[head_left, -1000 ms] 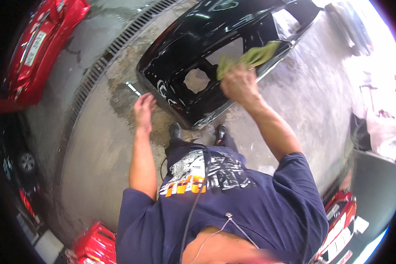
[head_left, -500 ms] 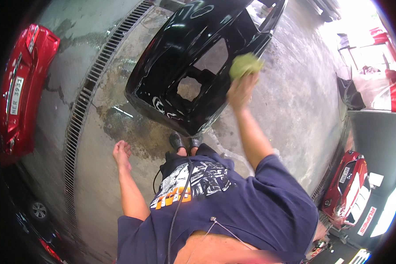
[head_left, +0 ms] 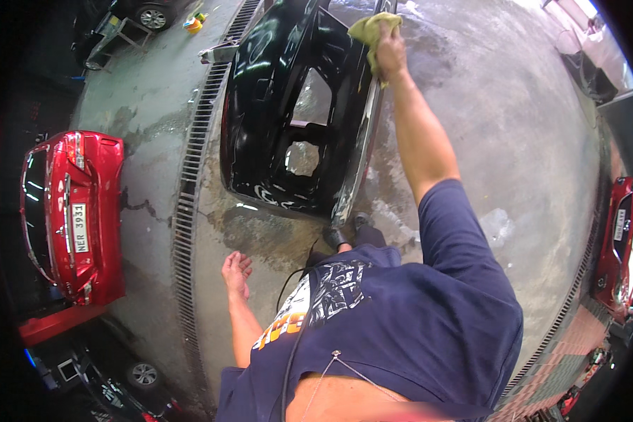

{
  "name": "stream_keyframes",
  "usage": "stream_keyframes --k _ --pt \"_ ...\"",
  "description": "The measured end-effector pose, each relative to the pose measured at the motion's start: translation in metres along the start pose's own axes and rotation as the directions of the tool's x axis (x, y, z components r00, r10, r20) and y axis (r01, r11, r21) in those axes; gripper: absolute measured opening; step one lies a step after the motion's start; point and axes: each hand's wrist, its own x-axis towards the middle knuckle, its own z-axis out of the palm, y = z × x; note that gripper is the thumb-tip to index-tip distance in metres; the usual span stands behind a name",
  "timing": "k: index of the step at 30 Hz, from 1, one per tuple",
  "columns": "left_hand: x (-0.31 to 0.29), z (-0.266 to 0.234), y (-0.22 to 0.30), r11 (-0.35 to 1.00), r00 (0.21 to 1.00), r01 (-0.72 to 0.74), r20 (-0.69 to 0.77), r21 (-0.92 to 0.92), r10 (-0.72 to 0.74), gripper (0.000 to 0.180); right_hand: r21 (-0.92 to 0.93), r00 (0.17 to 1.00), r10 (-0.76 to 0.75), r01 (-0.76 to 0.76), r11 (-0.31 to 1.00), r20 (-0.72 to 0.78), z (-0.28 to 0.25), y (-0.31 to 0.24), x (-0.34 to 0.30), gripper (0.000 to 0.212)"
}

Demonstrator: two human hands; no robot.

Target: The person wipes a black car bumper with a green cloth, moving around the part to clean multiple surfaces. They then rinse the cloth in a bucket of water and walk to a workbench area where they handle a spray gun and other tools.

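A glossy black car bumper (head_left: 257,141) with cut-out openings stands in front of my feet and stretches away from me. My right arm reaches out along its right side. In my right hand (head_left: 392,55) is a crumpled yellow-green cloth (head_left: 370,29), pressed against the far part of the bumper's right edge and hanging partly over it. My left hand (head_left: 237,274) hangs low near my left side, apart from the bumper. Its fingers are loosely curled and spread, with nothing in them.
A floor drain grate (head_left: 190,183) runs along the bumper's left. Beyond it stands a red car (head_left: 95,183). Farther off are a dark car's wheel (head_left: 155,17) and a small yellow-orange container (head_left: 193,25). Another red car (head_left: 617,246) is at the right. A thin dark cord (head_left: 292,366) hangs down my shirt.
My right hand has carried the cloth farther away along the bumper's right edge, and the arm is straighter. The view has shifted, bringing more of the left-hand red car into sight.
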Motion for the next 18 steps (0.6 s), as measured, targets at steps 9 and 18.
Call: stream_keyframes --k 9,18 --pt "-0.025 -0.001 -0.01 0.975 0.989 0.148 -0.05 0.163 -0.141 0.047 -0.275 0.912 -0.402 0.366 0.889 -0.085 0.016 0.07 -0.148 0.083" --pt "-0.011 0.08 0.056 0.964 0.976 -0.08 0.218 0.255 0.023 0.041 -0.224 0.979 -0.115 0.152 0.963 0.168 -0.007 0.115 -0.337 0.088"
